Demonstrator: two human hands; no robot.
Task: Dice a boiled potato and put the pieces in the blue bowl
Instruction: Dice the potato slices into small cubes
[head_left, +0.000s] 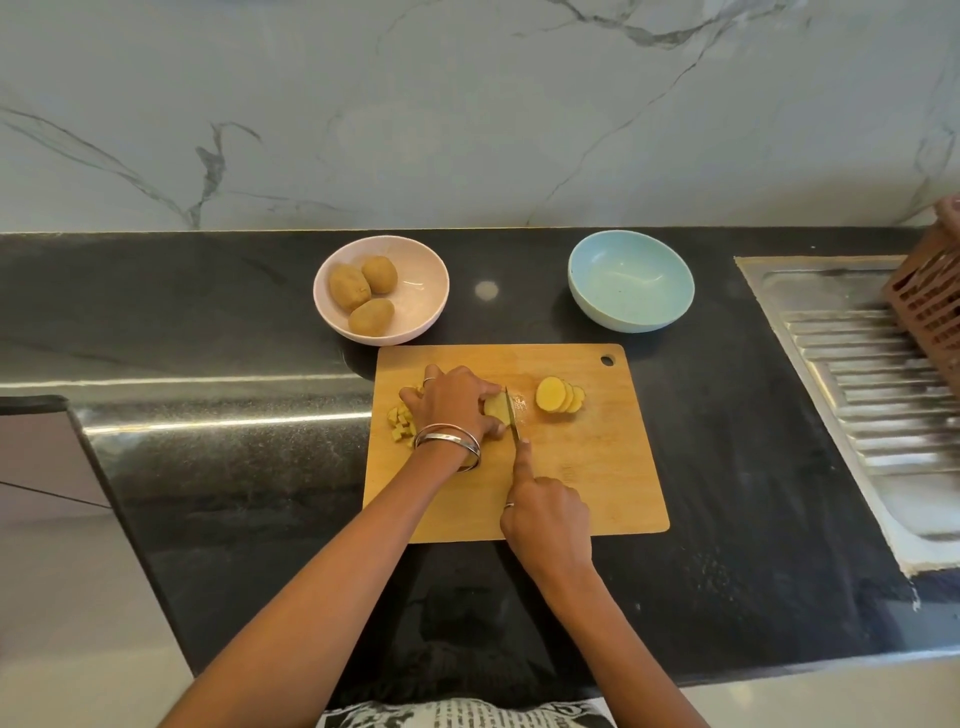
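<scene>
A marble-veined wall (467, 104) rises behind a black stone counter (208, 467), w/ a steel sink drainboard (857, 374) at the right edge and a brown slatted basket (930, 291) standing on it, partly cut off by the frame. Centre of the counter: a wooden cutting board (597, 467), hanging hole at its far right corner. Behind the board, well apart from each other, a pink bowl (426, 291) at left holding three unpeeled potatoes (363, 293) and the blue bowl (631, 280) at right, nothing visible inside it. On the board the person's left hand (457, 402), bangles at the wrist, curls its fingers over a potato piece (497, 408) and pins it down. The right hand (545, 514) grips a knife (514, 415), handle hidden in the fist, index finger stretched along the spine; the blade stands against the held piece's right face. Just right of the blade, a row of yellow slices (560, 396) leans together. Left of the holding hand, partly hidden by it, a small heap of diced cubes (399, 421) lies on the board
</scene>
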